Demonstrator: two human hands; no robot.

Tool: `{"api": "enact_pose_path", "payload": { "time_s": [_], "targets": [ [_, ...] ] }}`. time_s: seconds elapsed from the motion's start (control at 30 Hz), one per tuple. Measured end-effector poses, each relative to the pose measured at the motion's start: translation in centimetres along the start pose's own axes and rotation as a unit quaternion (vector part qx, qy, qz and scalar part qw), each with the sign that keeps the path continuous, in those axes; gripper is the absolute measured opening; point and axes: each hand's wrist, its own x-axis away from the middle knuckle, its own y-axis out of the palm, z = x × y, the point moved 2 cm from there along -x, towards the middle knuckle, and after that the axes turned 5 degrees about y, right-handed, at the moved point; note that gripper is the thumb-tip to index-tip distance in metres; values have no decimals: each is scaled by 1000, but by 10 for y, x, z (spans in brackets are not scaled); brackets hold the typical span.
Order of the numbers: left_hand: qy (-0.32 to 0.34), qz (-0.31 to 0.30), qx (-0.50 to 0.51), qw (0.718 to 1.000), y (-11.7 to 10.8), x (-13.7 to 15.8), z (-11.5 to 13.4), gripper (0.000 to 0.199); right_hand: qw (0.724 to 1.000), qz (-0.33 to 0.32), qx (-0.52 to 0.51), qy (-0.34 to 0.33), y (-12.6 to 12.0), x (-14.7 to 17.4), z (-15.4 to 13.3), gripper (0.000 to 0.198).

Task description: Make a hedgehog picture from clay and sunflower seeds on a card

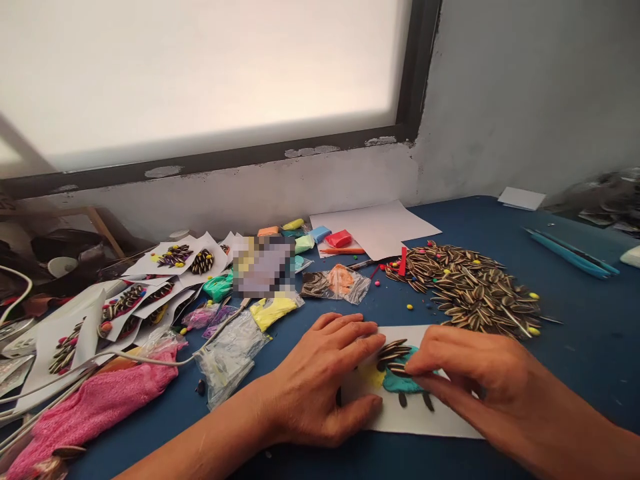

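A white card lies in front of me, with a patch of teal clay and a smaller yellow clay patch pressed on it. Several striped sunflower seeds overlap at the teal clay's upper left. Two dark seeds sit below it. My left hand rests with fingers apart on the card's left side, steadying it. My right hand is over the card's right side, thumb and fingers pinched on a sunflower seed at the teal clay; the fingertips partly cover it.
A heap of sunflower seeds with coloured pins lies beyond my right hand. Blue tweezers are farther right. Clay packets, seed-decorated cards, a white cable and a pink knitted cloth crowd the left.
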Motion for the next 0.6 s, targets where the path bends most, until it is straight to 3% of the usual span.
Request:
{"api": "enact_pose_path", "payload": {
  "time_s": [0.1, 0.6],
  "targets": [
    [-2, -2, 1, 1000, 0, -1, 0, 60, 999, 1, 40, -36, 9, 3, 0, 20],
    [-11, -11, -1, 1000, 1, -1, 0, 61, 986, 19, 146, -78, 18, 4, 2, 30]
  ]
}}
